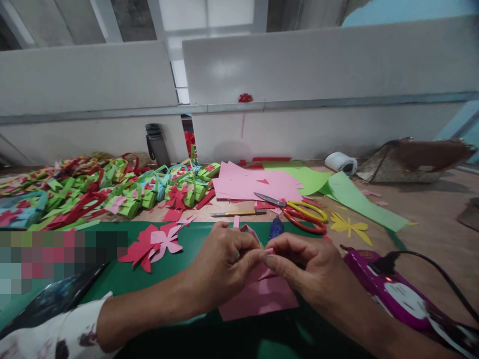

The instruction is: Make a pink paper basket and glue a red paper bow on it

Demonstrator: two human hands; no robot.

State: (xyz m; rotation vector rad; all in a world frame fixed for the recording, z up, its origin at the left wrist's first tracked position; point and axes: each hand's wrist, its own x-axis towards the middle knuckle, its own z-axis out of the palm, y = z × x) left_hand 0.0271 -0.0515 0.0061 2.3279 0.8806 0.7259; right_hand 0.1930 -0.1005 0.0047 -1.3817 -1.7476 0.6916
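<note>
My left hand (228, 259) and my right hand (312, 267) meet over the green mat (202, 234). Thumbs and fingers of both are closed in a pinch on a small folded end of pink paper (269, 251). Below the fingers lies a wider pink sheet (258, 301); whether it joins the pinched end is hidden by the hands. Just beyond my fingertips is a blue-tipped tool (276, 228), partly covered. Left of my left hand, a light pink paper flower (166, 241) overlaps red paper flowers (140, 249).
Scissors (305, 214) with yellow and red handles and a craft knife (239, 213) lie behind the mat. Paper bags (138, 197) crowd the left. Pink sheets (254, 182) and green sheets (366, 199) lie behind. A corded purple device (389, 289) sits at right.
</note>
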